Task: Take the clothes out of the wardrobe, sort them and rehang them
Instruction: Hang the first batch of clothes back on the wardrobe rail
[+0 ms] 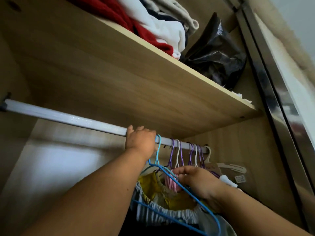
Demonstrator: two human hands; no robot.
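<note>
Where the hung clothes [170, 213] bunch under the right end of the rail [68, 118], both bare arms reach up and forward into the wardrobe. The left hand [140, 142] is raised highest, with its fingers curled over the top of the rail and gripping it. One light-blue hanger hook [159, 147] touches that hand's right edge. The right hand [201, 184] sits lower, palm turned inward. Its thumb and bent fingers close into the hung clothes at a pink cloth [170, 183], and a blue hanger wire crosses in front of it. Below that grip lie one white gathered waistband and some yellow cloth.

To the right, a cluster of purple and white hooks [190, 152] hangs on the rail. They overlap too much for a sure count. One cream hanger [230, 167] sits at the far end.

Above the rail runs one wooden shelf [136, 79]. It carries folded clothes in red [119, 16], white and beige, and one black plastic bag [216, 53]. A metallic door frame [272, 92] runs along the right side.
</note>
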